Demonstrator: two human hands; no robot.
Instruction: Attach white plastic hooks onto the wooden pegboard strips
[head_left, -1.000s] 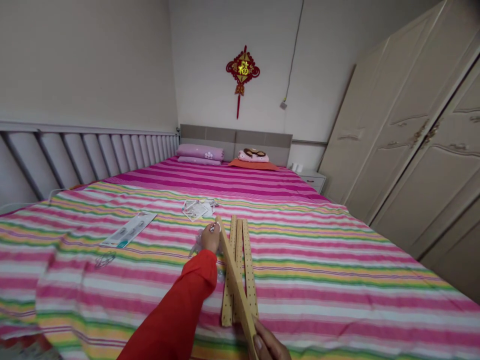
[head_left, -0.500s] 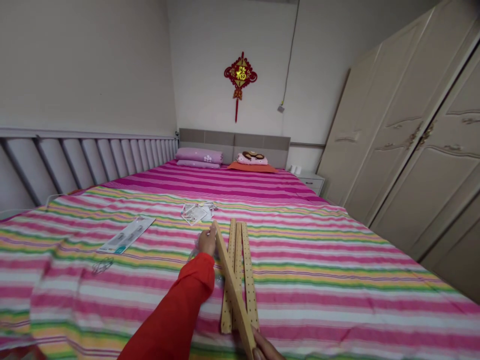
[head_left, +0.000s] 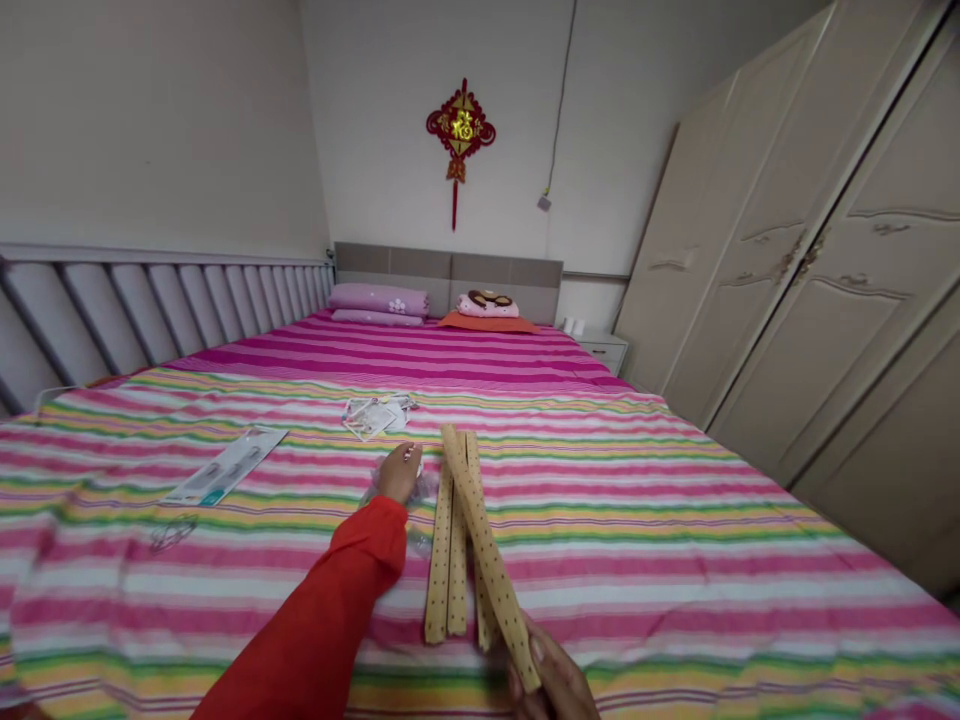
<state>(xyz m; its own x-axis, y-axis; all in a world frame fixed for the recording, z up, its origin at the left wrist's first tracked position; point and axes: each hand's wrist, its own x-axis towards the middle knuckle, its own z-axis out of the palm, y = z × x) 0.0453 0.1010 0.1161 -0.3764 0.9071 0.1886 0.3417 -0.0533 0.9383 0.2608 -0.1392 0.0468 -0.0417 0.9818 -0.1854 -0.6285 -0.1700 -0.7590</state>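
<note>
My right hand (head_left: 553, 682) at the bottom edge grips the near end of a long wooden slat with rows of holes (head_left: 484, 545), which lies slanted across two or three similar slats (head_left: 448, 560) on the striped bed sheet (head_left: 675, 560). My left hand (head_left: 397, 473), in a red sleeve, reaches forward just left of the slats' far ends. Its fingers are pinched on a small shiny item I cannot make out, over a clear plastic bag (head_left: 420, 490).
A flat white package (head_left: 225, 467) and a pile of small packets (head_left: 373, 414) lie on the bed further out. Pillows (head_left: 379, 299) sit at the headboard. A padded wall panel (head_left: 150, 310) runs along the left, and a tall wardrobe (head_left: 825, 260) stands at the right.
The held slat has turned so its holed face shows and swung right, away from my left hand. My left hand stays by the bag. The camera view shifted slightly.
</note>
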